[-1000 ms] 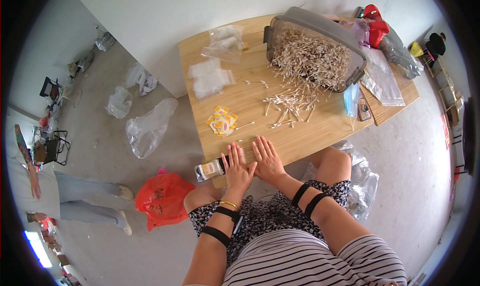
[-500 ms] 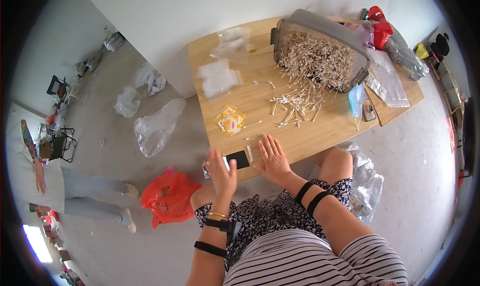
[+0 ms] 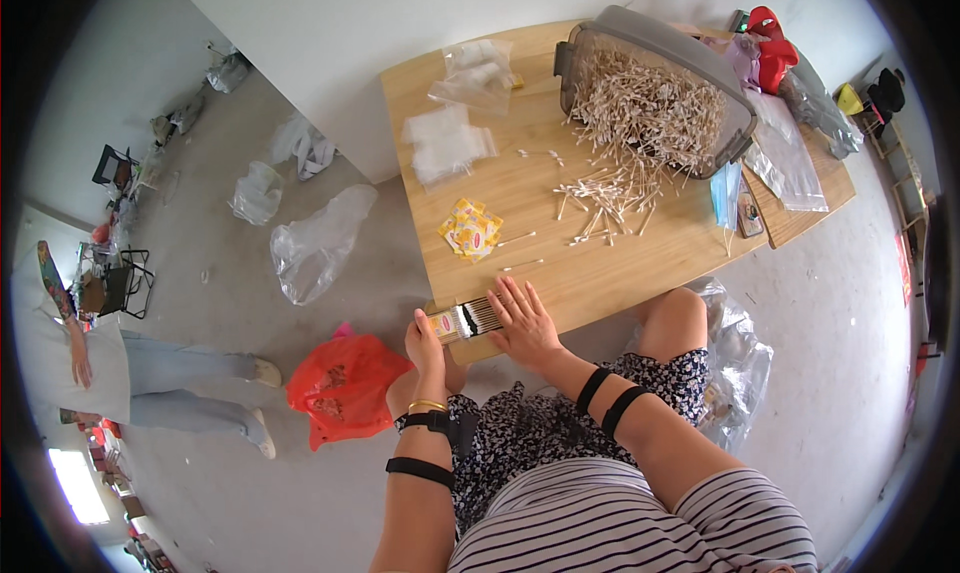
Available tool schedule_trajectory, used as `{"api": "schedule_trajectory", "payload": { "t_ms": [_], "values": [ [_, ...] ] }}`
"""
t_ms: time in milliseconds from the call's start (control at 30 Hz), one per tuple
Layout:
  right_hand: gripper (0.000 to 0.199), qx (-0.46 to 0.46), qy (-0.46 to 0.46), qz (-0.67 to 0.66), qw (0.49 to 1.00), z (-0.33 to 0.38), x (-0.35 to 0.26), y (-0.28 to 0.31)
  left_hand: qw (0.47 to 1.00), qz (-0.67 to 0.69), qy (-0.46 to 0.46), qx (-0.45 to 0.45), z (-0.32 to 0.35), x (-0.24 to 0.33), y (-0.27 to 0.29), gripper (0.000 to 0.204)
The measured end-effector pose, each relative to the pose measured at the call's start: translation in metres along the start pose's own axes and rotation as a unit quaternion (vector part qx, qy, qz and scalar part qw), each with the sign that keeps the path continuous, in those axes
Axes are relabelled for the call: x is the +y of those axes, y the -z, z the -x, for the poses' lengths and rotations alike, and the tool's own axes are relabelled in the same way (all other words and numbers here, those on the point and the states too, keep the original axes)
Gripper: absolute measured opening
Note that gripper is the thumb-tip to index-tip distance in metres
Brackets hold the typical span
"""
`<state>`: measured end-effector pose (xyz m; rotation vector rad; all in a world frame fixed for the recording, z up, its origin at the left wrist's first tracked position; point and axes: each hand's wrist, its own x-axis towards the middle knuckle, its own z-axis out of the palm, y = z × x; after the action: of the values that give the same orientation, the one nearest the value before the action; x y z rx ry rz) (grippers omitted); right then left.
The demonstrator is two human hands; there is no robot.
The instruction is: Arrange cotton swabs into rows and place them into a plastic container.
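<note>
At the table's near left corner, my left hand grips a small clear packet with a yellow label, thumb on top. A neat row of cotton swabs lies at the packet's open end, with something black showing beneath them. My right hand rests flat across the far end of that row, fingers stretched out and covering part of it. Two loose swabs and a small pile of yellow-and-white labels lie just beyond my hands.
A tipped grey-rimmed bin spills cotton swabs over the wooden table. Clear bags lie at its left; a blue mask and phone at its right. A red bag sits on the floor; a person stands left.
My left hand has lowered from a raised, spread pose and now grips the packet, which has come against the swab row. My right hand has shifted slightly left, still flat.
</note>
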<state>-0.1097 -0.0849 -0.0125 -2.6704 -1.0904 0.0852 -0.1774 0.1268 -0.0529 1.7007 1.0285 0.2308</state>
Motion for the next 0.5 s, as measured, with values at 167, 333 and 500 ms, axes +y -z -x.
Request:
{"api": "schedule_trajectory", "payload": {
  "t_ms": [167,333,500],
  "values": [
    [0.074,0.015,0.004,-0.018,1.0,-0.001,-0.006,0.001,0.988,0.149,0.036,0.005,-0.007,-0.014,-0.004,0.058],
    [0.07,0.018,-0.002,-0.015,1.0,-0.005,-0.012,-0.001,0.984,0.172,0.051,-0.021,-0.003,-0.007,-0.004,0.055],
    [0.071,0.017,-0.006,-0.002,1.0,-0.007,-0.017,-0.003,0.982,0.177,0.054,-0.031,-0.003,-0.005,-0.002,0.055]
  ]
}}
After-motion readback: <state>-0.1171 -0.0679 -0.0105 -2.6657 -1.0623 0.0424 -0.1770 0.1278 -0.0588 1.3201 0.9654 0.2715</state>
